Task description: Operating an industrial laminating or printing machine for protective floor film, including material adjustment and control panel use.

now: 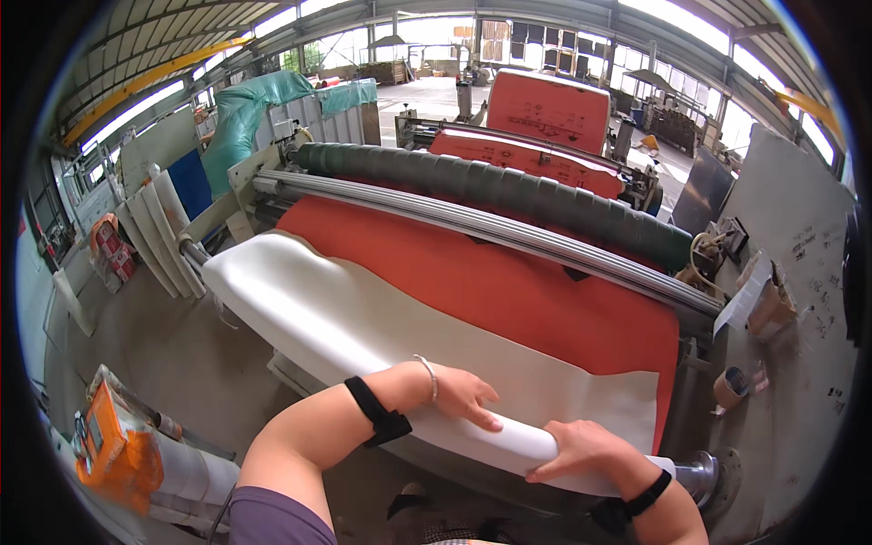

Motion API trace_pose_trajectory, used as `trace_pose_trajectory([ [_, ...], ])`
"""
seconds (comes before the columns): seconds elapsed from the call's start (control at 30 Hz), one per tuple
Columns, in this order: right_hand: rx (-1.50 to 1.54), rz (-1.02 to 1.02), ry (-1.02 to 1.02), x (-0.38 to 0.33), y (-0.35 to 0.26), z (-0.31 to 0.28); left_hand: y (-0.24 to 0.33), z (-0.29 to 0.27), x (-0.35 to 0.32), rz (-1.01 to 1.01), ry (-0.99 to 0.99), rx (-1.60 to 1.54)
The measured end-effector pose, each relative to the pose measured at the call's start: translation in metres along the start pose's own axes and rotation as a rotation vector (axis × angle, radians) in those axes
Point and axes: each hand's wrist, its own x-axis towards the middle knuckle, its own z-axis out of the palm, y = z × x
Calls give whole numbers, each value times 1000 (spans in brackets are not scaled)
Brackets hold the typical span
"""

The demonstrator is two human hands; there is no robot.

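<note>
Resting on the long white smooth-surfaced roll (454, 436) at the near side of the machine were two bare hands. Left hand (459, 392), pale bracelet at its wrist: fingers partly spread, laid over the top, pinching nothing visible. Right hand (586, 450), near the right end: thumb set apart from the fingers, which bent over the near side; whether they met beneath could not be told.

Risk, as judged: uneven pressure from two hands both placed right of centre could have skewed the winding or creased the off-white flexible sheet (436, 313) behind the roll. Slack was the likely cause, since its far edge lay wavy. A shifted right hand might also have met the silver round metal fitting (698, 477) at the right end.

Orientation: the roll lay lengthwise, its long axis slanting from far left to near right, one end towards the grey metal shaft (193, 254), the other towards the fitting.

Beyond the roll: a broad red-orange flat sheet (409, 245), partly overlaid by the off-white one. Farther: a silver ribbed metal bar (490, 227), roughly parallel to the roll; then a dark green wrapped roller (490, 191). Farthest of the machinery: a red upright panel-like surface (549, 104).
</note>
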Motion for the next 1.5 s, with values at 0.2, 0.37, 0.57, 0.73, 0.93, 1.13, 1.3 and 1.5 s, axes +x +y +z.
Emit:
trace_pose_trajectory([
  [0.2, 56, 124, -62, -3, -12, -12, -194, -85, -87, -844, 348, 434],
  [0.37, 75, 131, -92, 0, -26, -16, -226, -121, -135, -728, -31, 229],
  [0.57, 94, 225, -149, 0, -15, -9, -69, -24, -100, 151, -8, 326],
  [0.73, 99, 140, -133, 2, 3, -3, 2, 13, -43, 208, 99, 368],
  [0.93, 220, 305, -97, -32, 74, 11, 13, -1, 1, 68, -151, 280],
  [1.13, 177, 498, -90, -83, 105, -1, 25, -5, 18, -199, -366, 207],
  [1.3, 27, -153, 343, -31, 49, 28, 28, -4, 25, -228, -390, 199],
  [1.5, 136, -92, -44, 26, 6, 13, 20, 0, 24, -222, -410, 75],
])
